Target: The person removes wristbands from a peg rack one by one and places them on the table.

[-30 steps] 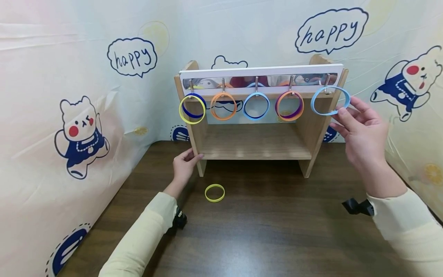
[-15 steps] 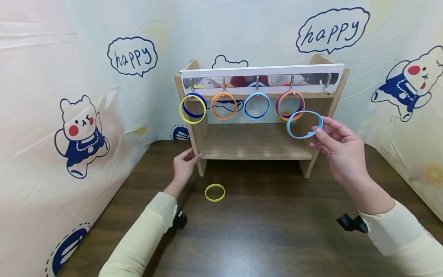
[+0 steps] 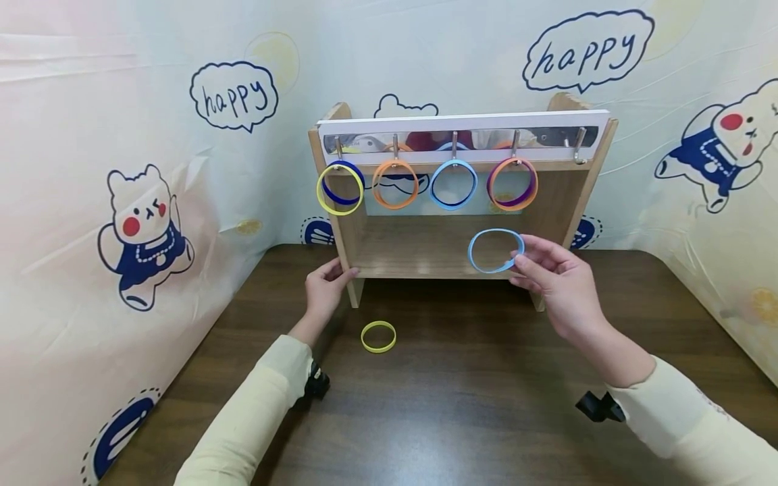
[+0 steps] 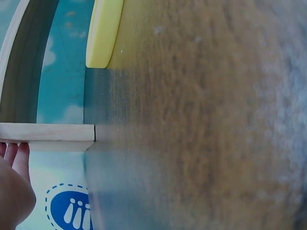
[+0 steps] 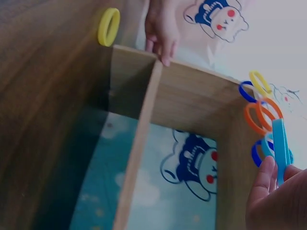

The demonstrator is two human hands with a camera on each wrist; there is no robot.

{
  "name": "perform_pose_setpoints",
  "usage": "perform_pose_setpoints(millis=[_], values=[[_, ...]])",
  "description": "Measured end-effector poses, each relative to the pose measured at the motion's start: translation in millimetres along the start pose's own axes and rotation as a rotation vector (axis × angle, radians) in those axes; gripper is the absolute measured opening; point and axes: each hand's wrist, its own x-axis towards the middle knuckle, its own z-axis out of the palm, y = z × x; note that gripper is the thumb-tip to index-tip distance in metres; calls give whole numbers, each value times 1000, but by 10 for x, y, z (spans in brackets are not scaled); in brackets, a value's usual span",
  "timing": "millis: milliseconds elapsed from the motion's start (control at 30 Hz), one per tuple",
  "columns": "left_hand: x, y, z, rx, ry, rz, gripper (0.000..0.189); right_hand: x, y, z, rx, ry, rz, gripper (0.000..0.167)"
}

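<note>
My right hand (image 3: 562,283) pinches a light blue wristband (image 3: 480,231) between thumb and fingers, in front of the lower shelf board. In the right wrist view the same band (image 5: 279,148) is seen edge-on. My left hand (image 3: 325,290) grips the wooden rack (image 3: 450,243) at the lower part of its left side panel, with the thumb on the front edge. On the table lies a yellow wristband (image 3: 363,343), in front of the rack. From the rack's hooks hang yellow and dark blue bands (image 3: 319,196), orange bands (image 3: 375,192), light blue with dark blue bands (image 3: 433,192), and orange with purple bands (image 3: 533,192).
The rightmost hook (image 3: 579,152) on the white rail (image 3: 413,124) holds no band. A dark brown wooden table (image 3: 450,412) bears the rack. Printed cloth (image 3: 231,175) hangs behind and at both sides.
My right hand has carried the light blue wristband away from the rightmost hook, down and to the left, to the height of the lower shelf. My left hand has stayed on the rack.
</note>
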Motion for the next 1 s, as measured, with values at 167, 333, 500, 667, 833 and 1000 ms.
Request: perform_pose_setpoints(millis=[167, 333, 500, 667, 833, 1000], values=[[2, 12, 3, -10, -2, 9, 51, -16, 157, 26, -25, -40, 52, 28], [-9, 57, -3, -5, -9, 9, 48, -13, 326, 52, -86, -46, 139, 26], [5, 0, 0, -5, -5, 10, 51, -10, 526, 103, -112, -51, 188, 31], [3, -6, -2, -4, 2, 8, 50, -14, 710, 125, -137, -74, 207, 36], [7, -15, 1, 12, 5, 7, 50, -12, 862, 141, -150, -95, 222, 32], [12, -14, 3, 7, 7, 10, 49, -8, 989, 178, -159, -115, 238, 37]])
